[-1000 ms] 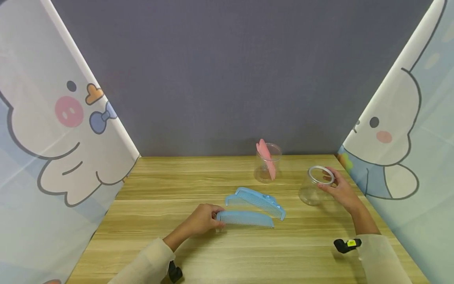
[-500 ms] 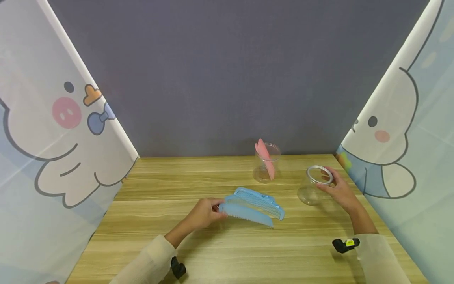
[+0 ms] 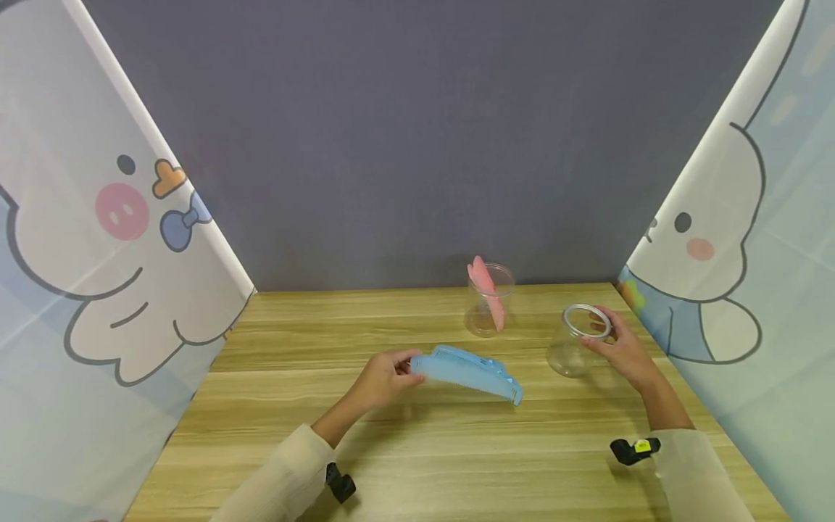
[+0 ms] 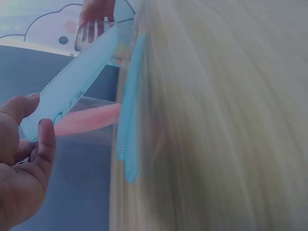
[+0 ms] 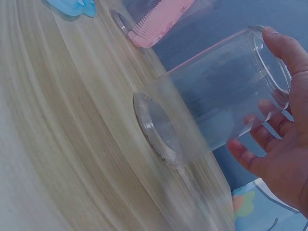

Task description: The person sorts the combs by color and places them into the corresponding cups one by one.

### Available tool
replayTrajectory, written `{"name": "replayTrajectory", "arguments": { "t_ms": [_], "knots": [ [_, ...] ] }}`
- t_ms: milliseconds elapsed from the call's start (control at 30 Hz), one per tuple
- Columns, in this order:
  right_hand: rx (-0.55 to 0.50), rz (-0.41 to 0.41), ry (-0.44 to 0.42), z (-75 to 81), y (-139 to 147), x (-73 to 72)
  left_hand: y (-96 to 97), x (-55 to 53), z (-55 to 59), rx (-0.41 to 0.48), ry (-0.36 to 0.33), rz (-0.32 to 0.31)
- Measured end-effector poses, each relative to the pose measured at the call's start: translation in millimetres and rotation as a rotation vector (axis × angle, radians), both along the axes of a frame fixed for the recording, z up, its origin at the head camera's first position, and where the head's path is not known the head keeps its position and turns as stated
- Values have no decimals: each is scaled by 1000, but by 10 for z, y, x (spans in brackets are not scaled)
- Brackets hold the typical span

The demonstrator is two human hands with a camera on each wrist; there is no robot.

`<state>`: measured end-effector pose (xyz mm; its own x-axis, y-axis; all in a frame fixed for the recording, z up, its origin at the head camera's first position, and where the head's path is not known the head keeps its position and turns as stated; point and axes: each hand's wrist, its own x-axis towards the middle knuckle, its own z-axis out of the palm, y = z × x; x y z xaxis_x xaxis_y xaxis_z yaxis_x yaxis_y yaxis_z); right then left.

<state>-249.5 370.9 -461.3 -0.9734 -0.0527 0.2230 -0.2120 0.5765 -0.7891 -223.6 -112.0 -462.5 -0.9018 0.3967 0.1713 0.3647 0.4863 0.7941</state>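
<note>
My left hand pinches one end of a light blue comb, raised off the table in the left wrist view. Behind it lie more blue combs on the table, overlapping and partly hidden by the held comb in the head view. My right hand grips a clear plastic jar near its rim, thumb at the lip and fingers along the side. That jar stands upright on the table with nothing visible inside.
Near the back wall stands a second clear jar with a pink comb leaning in it. The wooden table meets a grey back panel. Cartoon-printed sheets flank both sides.
My left hand has lifted the held comb and moved it right and away from me, over the other blue combs. The right hand and its jar stay in place.
</note>
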Motion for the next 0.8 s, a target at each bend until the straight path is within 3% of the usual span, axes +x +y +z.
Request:
{"name": "replayTrajectory", "arguments": {
  "t_ms": [433, 567, 800],
  "knots": [
    [-13, 14, -17, -3, -6, 5, 219, -162, 198, 68, -3, 43],
    [-9, 10, -15, -2, -3, 7, 312, -233, 260, 121, -17, 65],
    [-17, 6, -12, -3, 0, 9, 500, -348, 355, 247, -25, 52]
  ]
}}
